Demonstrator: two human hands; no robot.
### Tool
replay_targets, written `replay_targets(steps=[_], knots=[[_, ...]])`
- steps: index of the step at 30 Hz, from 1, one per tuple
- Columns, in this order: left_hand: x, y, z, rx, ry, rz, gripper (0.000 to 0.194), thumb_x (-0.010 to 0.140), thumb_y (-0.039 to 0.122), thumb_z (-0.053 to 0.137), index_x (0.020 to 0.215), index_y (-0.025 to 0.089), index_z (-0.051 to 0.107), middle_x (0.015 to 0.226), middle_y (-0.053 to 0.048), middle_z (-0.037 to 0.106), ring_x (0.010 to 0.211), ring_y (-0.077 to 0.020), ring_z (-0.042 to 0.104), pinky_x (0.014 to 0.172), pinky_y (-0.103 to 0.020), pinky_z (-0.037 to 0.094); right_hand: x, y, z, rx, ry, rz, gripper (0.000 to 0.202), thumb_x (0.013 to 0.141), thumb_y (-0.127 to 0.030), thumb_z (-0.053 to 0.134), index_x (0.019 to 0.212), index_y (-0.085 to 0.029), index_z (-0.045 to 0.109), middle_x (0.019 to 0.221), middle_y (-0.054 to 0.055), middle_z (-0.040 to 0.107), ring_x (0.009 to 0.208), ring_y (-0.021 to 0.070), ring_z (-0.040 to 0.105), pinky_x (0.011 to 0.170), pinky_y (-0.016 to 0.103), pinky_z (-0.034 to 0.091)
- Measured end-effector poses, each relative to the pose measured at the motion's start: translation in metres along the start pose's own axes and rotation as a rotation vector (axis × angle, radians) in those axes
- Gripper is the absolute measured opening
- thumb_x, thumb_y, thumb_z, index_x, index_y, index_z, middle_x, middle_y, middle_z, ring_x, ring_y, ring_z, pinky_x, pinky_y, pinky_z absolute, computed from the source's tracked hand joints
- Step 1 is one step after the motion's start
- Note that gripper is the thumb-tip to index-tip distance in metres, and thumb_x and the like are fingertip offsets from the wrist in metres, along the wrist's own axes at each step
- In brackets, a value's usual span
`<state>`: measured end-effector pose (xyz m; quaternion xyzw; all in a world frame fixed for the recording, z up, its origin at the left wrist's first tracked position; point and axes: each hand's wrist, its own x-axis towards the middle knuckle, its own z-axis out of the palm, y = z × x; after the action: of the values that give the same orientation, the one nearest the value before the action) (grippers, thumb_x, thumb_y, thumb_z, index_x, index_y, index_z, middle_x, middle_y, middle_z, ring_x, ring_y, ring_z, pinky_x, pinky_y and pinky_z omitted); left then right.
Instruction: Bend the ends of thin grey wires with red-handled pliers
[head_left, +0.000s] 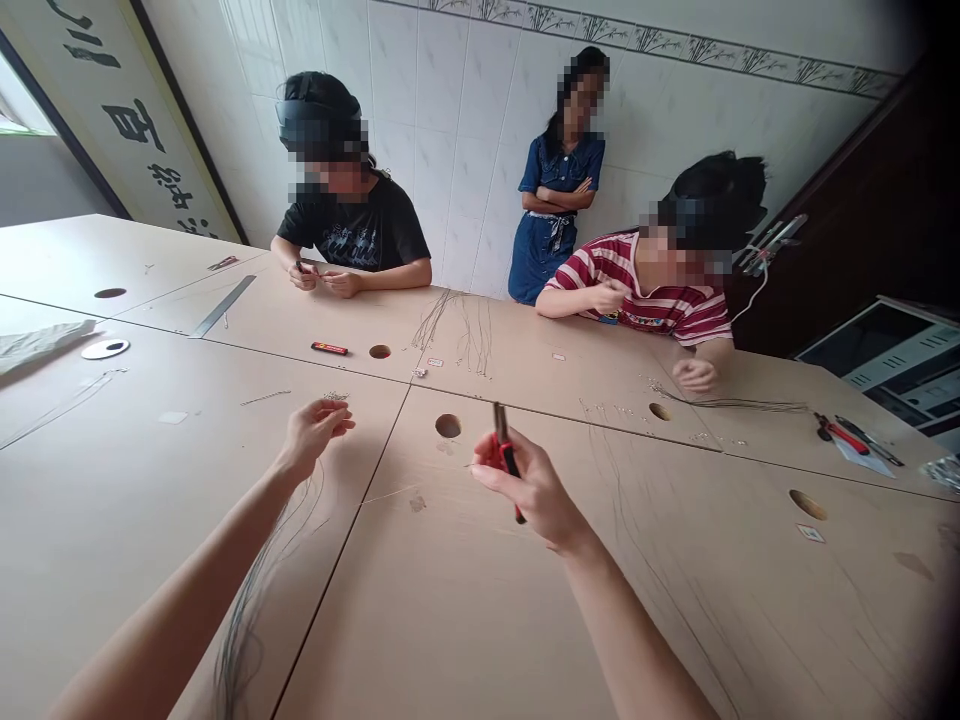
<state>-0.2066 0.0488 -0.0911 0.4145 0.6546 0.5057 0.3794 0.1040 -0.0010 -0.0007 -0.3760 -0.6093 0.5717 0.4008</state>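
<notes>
My right hand (529,485) is wrapped round a pair of pliers (502,437) with red and black handles, their jaws pointing up and away. A tiny thin piece shows at its fingertips, too small to name. My left hand (319,432) has its fingers pressed together beside a small pile of metal bits (335,396); what it pinches, if anything, is hidden. Below that hand a bundle of thin grey cords (251,600) trails over the table (442,620) toward me. More thin cords (637,540) lie to the right of my right hand.
Across the table sit two people, a black sleeve (405,235) and a striped sleeve (592,265) showing; another person stands behind. Cable holes (448,426) open in the tabletop. A red-black tube (330,348), a steel ruler (223,307) and more pliers (844,432) lie around.
</notes>
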Motion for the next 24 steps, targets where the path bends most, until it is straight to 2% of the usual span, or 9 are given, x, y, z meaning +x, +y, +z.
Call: replay_targets(steps=[3, 5, 8, 12, 15, 17, 20, 22, 24], knots=[[0.024, -0.011, -0.005, 0.234, 0.092, 0.049, 0.025, 0.09, 0.037, 0.064, 0.096, 0.013, 0.064, 0.085, -0.003, 0.068, 0.074, -0.0162, 0.067, 0.073, -0.035, 0.056, -0.023, -0.008, -0.02, -0.042, 0.029, 0.03, 0.012, 0.081, -0.029, 0.069, 0.085, -0.022, 0.06, 0.081, -0.001, 0.056, 0.07, 0.0132, 0.046, 0.068, 0.028, 0.038], [0.034, -0.017, -0.007, 0.399, 0.101, 0.103, 0.023, 0.093, 0.035, 0.061, 0.098, 0.013, 0.065, 0.092, -0.004, 0.068, 0.08, -0.0168, 0.066, 0.076, -0.037, 0.056, -0.037, -0.008, -0.031, -0.059, 0.054, 0.042, 0.012, 0.082, -0.031, 0.069, 0.086, -0.023, 0.06, 0.081, -0.001, 0.057, 0.07, 0.0135, 0.045, 0.068, 0.028, 0.038], [0.041, -0.02, -0.009, 0.599, 0.042, 0.23, 0.023, 0.094, 0.035, 0.06, 0.102, 0.015, 0.066, 0.102, -0.006, 0.068, 0.092, -0.0195, 0.065, 0.085, -0.041, 0.053, -0.048, -0.003, -0.041, -0.057, 0.085, 0.063, 0.013, 0.082, -0.032, 0.07, 0.086, -0.025, 0.06, 0.08, -0.002, 0.055, 0.072, 0.0146, 0.045, 0.07, 0.029, 0.039], [0.04, -0.013, -0.017, 0.785, -0.023, 0.384, 0.029, 0.094, 0.037, 0.056, 0.112, 0.016, 0.065, 0.106, -0.01, 0.068, 0.106, -0.026, 0.061, 0.095, -0.048, 0.047, -0.049, 0.005, -0.04, -0.07, 0.1, 0.094, 0.014, 0.081, -0.034, 0.07, 0.085, -0.025, 0.061, 0.08, 0.0, 0.055, 0.074, 0.0167, 0.046, 0.073, 0.03, 0.039], [0.028, -0.007, -0.02, 0.883, 0.004, 0.446, 0.039, 0.098, 0.038, 0.04, 0.119, 0.016, 0.065, 0.117, -0.018, 0.067, 0.118, -0.0342, 0.055, 0.099, -0.054, 0.041, -0.044, 0.01, -0.034, -0.07, 0.09, 0.109, 0.016, 0.079, -0.035, 0.07, 0.083, -0.024, 0.06, 0.082, 0.002, 0.056, 0.075, 0.0178, 0.046, 0.072, 0.031, 0.039], [0.011, -0.007, -0.018, 0.928, -0.031, 0.499, 0.047, 0.1, 0.038, 0.031, 0.129, 0.018, 0.061, 0.134, -0.018, 0.059, 0.128, -0.0352, 0.05, 0.106, -0.056, 0.034, -0.042, 0.012, -0.03, -0.064, 0.075, 0.122, 0.017, 0.078, -0.036, 0.07, 0.082, -0.023, 0.06, 0.082, 0.002, 0.056, 0.074, 0.0176, 0.047, 0.07, 0.031, 0.04], [-0.021, -0.016, -0.009, 0.977, -0.241, 0.602, 0.05, 0.101, 0.044, 0.031, 0.144, 0.026, 0.048, 0.157, -0.006, 0.038, 0.143, -0.0277, 0.034, 0.118, -0.049, 0.019, -0.039, 0.014, -0.026, -0.063, 0.055, 0.14, 0.015, 0.079, -0.034, 0.07, 0.083, -0.024, 0.06, 0.082, 0.001, 0.056, 0.073, 0.0166, 0.046, 0.068, 0.03, 0.039], [-0.039, -0.025, -0.004, 1.007, -0.383, 0.627, 0.051, 0.102, 0.046, 0.03, 0.15, 0.031, 0.039, 0.159, -0.001, 0.032, 0.146, -0.0237, 0.03, 0.121, -0.045, 0.014, -0.04, 0.013, -0.026, -0.058, 0.05, 0.146, 0.014, 0.079, -0.034, 0.069, 0.082, -0.024, 0.061, 0.082, 0.0, 0.056, 0.074, 0.0162, 0.046, 0.069, 0.03, 0.039], [-0.049, -0.031, -0.003, 1.034, -0.464, 0.627, 0.053, 0.102, 0.046, 0.028, 0.153, 0.031, 0.03, 0.16, 0.0, 0.029, 0.148, -0.0226, 0.027, 0.121, -0.045, 0.012, -0.043, 0.01, -0.029, -0.049, 0.061, 0.141, 0.014, 0.079, -0.034, 0.07, 0.083, -0.024, 0.061, 0.082, 0.0, 0.055, 0.074, 0.0163, 0.046, 0.071, 0.031, 0.04]])
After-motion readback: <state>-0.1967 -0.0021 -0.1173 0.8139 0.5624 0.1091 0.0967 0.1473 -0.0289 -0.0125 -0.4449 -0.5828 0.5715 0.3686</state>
